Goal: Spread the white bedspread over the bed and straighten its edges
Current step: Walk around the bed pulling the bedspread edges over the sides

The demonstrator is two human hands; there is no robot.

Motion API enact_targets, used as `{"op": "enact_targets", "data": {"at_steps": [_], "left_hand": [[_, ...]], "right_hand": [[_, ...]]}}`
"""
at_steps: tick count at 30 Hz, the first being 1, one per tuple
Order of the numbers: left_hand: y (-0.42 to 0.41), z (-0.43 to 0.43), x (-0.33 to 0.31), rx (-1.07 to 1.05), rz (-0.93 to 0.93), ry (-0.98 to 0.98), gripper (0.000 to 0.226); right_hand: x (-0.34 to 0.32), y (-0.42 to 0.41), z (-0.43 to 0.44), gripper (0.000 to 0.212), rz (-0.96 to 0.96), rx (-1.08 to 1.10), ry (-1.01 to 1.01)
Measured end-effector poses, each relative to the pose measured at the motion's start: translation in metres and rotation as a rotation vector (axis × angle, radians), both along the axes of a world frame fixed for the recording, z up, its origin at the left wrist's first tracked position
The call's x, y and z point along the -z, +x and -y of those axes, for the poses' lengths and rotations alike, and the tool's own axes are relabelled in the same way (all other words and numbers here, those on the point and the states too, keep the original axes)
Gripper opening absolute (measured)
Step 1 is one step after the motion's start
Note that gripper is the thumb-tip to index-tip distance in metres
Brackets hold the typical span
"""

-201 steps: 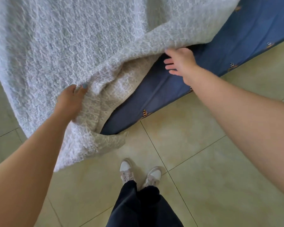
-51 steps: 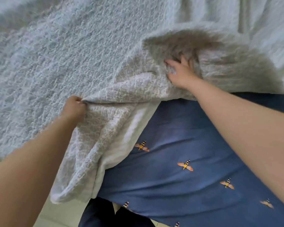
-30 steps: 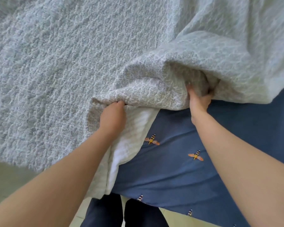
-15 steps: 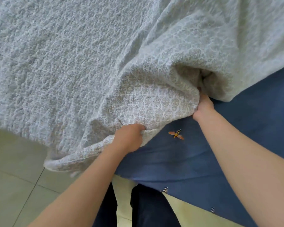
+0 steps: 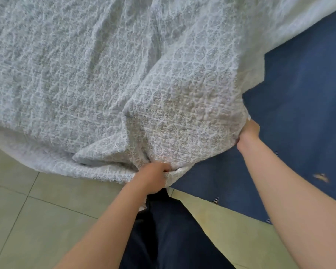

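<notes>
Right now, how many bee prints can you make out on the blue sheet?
3. One orange, blurred bee print lies right of the right forearm; two striped partial ones sit at the blue sheet near edge and. The white bedspread may hide more.

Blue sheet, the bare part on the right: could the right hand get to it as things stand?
Probably yes. The right hand grips the bedspread edge right beside the bare blue sheet, with nothing lying between. It would have to let go of the bedspread first; the left hand holds the corner nearer the body.
</notes>
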State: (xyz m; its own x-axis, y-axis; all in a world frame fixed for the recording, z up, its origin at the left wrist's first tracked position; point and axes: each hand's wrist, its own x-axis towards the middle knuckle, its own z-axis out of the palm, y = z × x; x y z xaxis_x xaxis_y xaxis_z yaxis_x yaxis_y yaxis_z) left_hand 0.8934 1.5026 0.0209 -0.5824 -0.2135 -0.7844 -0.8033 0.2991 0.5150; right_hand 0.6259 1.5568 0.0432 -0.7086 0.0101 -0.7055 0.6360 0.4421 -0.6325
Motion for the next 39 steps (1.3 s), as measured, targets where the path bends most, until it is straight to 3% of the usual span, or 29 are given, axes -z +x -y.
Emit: {"op": "enact_targets", "data": {"at_steps": [5, 10, 12, 16, 19, 21, 23, 25, 30, 33, 35, 39], "left_hand": [[0.018, -0.046, 0.000, 0.110, 0.052, -0.043, 0.042], [0.030, -0.088, -0.009, 0.154, 0.082, -0.217, 0.055], [0.034, -0.106, -0.013, 0.152, 0.056, -0.325, 0.054], [0.048, -0.132, -0.009, 0.133, 0.006, -0.481, 0.057], [0.059, -0.134, -0.001, 0.123, 0.015, -0.516, 0.045], [0.064, -0.136, 0.000, 0.141, 0.048, -0.504, 0.040], [0.068, -0.137, -0.001, 0.142, 0.041, -0.497, 0.033], [0.073, -0.136, -0.002, 0.108, 0.017, -0.497, 0.029], [0.093, -0.126, -0.013, -0.153, 0.099, -0.428, 0.037], [0.085, -0.131, -0.024, -0.235, 0.077, -0.426, 0.031], [0.076, -0.133, -0.036, -0.260, 0.019, -0.487, 0.022], [0.068, -0.120, -0.067, -0.405, -0.052, -0.508, 0.047]], "right_hand": [[0.012, 0.012, -0.067, 0.036, 0.024, 0.019, 0.084], [0.005, 0.029, -0.089, 0.038, 0.097, -0.085, 0.143], [-0.001, 0.040, -0.095, 0.028, 0.129, -0.148, 0.147], [0.003, 0.054, -0.118, 0.026, -0.122, -0.210, 0.003], [0.004, 0.068, -0.131, 0.055, -0.166, -0.454, -0.146], [0.010, 0.077, -0.138, 0.066, -0.189, -0.632, -0.082], [0.013, 0.079, -0.144, 0.049, -0.288, -0.768, 0.011], [0.012, 0.070, -0.144, 0.016, -0.394, -0.835, 0.063], [-0.016, 0.031, -0.154, 0.029, -0.532, -0.798, 0.129], [-0.039, 0.026, -0.168, 0.032, -0.559, -0.705, 0.131], [-0.060, 0.024, -0.162, 0.031, -0.581, -0.674, 0.063], [-0.109, 0.018, -0.102, 0.032, -0.643, -0.826, -0.157]]}}
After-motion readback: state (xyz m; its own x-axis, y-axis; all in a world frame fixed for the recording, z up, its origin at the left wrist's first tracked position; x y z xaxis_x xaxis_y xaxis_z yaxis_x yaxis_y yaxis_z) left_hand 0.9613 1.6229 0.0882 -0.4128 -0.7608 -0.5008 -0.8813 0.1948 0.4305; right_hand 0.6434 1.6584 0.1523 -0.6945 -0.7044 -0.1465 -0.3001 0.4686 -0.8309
